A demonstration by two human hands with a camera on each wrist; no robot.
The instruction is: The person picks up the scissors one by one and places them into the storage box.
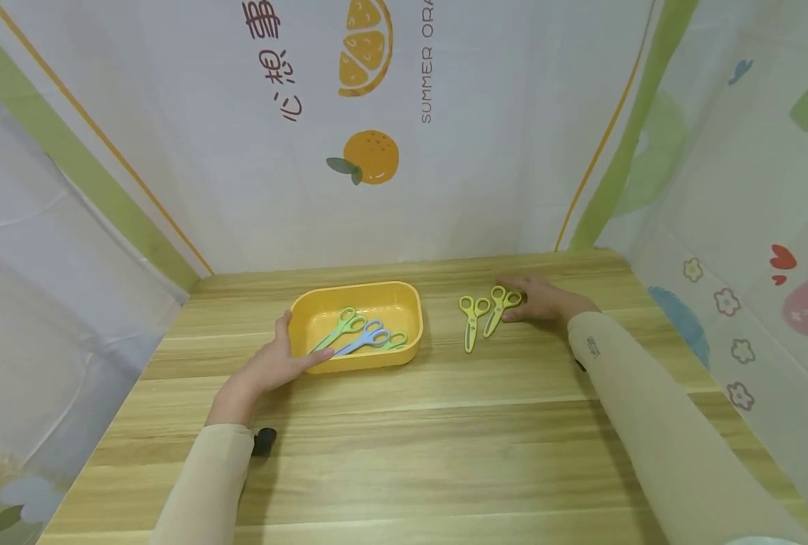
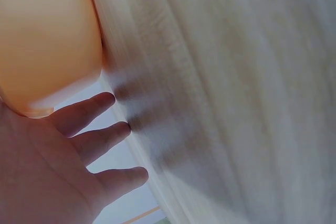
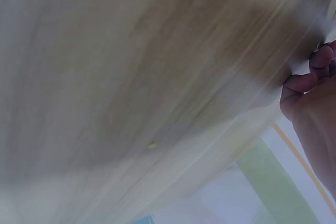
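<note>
A yellow plastic bin [image 1: 356, 364] stands at the back left of the table, with several pairs of scissors lying inside, one of them blue scissors [image 1: 370, 335] and the others green. My left hand [image 1: 278, 363] grips its left end, thumb over the front rim; in the left wrist view the other fingers spread below the bin's wall. To the right lie two yellow-green pairs, left scissors [image 1: 472, 322] and right scissors [image 1: 499, 310]. My right hand [image 1: 540, 299] is at the right pair's handles, forefinger behind and thumb in front; I cannot tell whether it grips them.
The wooden table [image 1: 438, 454] ends at a hanging printed cloth [image 1: 486, 189] at the back, with more cloth at both sides. A small black object [image 1: 264, 441] shows beside the left sleeve.
</note>
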